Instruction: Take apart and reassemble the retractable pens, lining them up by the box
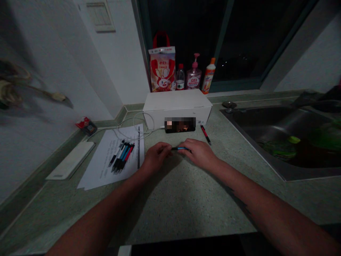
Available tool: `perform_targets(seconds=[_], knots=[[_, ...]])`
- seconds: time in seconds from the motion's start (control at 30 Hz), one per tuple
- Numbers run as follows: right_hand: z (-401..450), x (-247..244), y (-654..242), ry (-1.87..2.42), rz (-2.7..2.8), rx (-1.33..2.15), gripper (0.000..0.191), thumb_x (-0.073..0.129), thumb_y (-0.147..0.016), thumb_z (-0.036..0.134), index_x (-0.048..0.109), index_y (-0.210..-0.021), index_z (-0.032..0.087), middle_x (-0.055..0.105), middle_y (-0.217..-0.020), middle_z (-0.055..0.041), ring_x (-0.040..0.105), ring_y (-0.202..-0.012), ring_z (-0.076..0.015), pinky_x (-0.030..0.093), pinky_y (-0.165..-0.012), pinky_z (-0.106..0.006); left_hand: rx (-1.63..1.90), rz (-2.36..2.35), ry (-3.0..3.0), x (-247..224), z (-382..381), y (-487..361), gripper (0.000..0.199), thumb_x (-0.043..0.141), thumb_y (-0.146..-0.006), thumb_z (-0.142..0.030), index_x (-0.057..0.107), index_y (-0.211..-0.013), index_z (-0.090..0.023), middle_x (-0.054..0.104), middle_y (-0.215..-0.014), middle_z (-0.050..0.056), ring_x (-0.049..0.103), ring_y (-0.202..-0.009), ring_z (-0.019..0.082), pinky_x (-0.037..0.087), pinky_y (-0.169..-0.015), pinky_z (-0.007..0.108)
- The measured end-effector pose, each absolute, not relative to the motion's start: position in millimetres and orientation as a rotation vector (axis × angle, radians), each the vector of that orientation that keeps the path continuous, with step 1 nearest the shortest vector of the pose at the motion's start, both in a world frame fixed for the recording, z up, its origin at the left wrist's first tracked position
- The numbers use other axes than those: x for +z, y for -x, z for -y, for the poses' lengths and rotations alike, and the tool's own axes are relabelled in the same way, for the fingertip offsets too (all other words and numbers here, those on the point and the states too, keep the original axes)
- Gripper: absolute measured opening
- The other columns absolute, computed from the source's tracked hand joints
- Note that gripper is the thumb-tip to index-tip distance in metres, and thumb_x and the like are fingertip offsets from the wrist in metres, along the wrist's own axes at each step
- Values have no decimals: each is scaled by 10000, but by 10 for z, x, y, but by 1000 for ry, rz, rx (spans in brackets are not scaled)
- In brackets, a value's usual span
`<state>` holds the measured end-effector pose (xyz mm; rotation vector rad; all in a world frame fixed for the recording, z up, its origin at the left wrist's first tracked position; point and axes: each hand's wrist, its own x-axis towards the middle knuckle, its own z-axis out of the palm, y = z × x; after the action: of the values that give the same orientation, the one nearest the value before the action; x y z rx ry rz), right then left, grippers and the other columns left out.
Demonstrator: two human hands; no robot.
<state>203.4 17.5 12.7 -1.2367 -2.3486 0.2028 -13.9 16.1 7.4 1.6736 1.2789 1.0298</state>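
In the head view, the blue-and-black pen (181, 148) lies sideways between the two hands, over the middle of the counter (183, 206) and on the near side of the phone (180, 127), which stands just before the white box (177, 113). The left hand (156, 155) has its thumb and fingers pinched together at the pen's black left end; the right hand (200, 153) has its fingers curled closed over the blue part, hiding some of the barrel. Whether the pen touches the counter, I cannot tell. It should be light and stiff, probably hard plastic, not easily broken, though a slim, smooth barrel like this could roll or slip under a loose pinch. The black end may give better friction, but its surface is too small and dim to judge; a fingertip hold there, with a second hold on the blue barrel, should keep it steady. The red pen (206, 135) at far right and the group of pens (122, 156) on the paper (99, 161) at left would likely handle much alike
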Motion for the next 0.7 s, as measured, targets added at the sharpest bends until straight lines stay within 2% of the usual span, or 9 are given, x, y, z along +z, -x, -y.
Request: perform_targets(seconds=[0.13,0.27,0.4,0.53,0.63,0.7], knots=[[-161,151,-2021,1262,2351,231,176,596,-1005,313,745,-1061,237,739,-973,-53,677,-917,-211,475,-761,-321,1080,-1287,-1724,65,-155,128,89,684,-818,-278,698,-881,-217,774,-861,19,724,-801,184,569,-752,309],[-144,170,-2008,1272,2358,225,192,588,-1009,329,746,-1066,237,746,-986,-56,681,-924,-214,473,-764,-321,1060,-1278,-1677,72,-148,130,151,627,-880,-347,687,-863,-209,749,-753,19,713,-722,185,570,-700,309],[-143,170,-2008,1274,2357,227,207,576,-1014,339,743,-1076,233,751,-995,-53,682,-934,-204,467,-773,-306,1096,-1267,-1697,76,-150,142,105,692,-808,-295,696,-878,-217,775,-872,23,728,-842,198,570,-795,321],[-153,163,-2017,1271,2353,215,204,582,-1008,338,746,-1069,235,750,-991,-55,682,-932,-210,471,-767,-315,1023,-1272,-1651,60,-162,145,140,640,-863,-340,691,-901,-215,764,-792,17,724,-771,194,573,-741,321],[-158,159,-2022,1259,2356,232,199,581,-1008,331,746,-1063,233,749,-986,-57,683,-924,-216,476,-762,-324,1049,-1291,-1686,49,-168,141,80,686,-812,-273,699,-865,-215,772,-858,22,728,-825,192,569,-790,321],[-158,157,-2021,1263,2356,228,199,577,-1010,331,746,-1056,236,748,-981,-59,683,-916,-219,477,-753,-328,1061,-1291,-1671,53,-165,138,97,679,-826,-286,703,-888,-215,772,-859,22,725,-806,188,570,-767,318]])
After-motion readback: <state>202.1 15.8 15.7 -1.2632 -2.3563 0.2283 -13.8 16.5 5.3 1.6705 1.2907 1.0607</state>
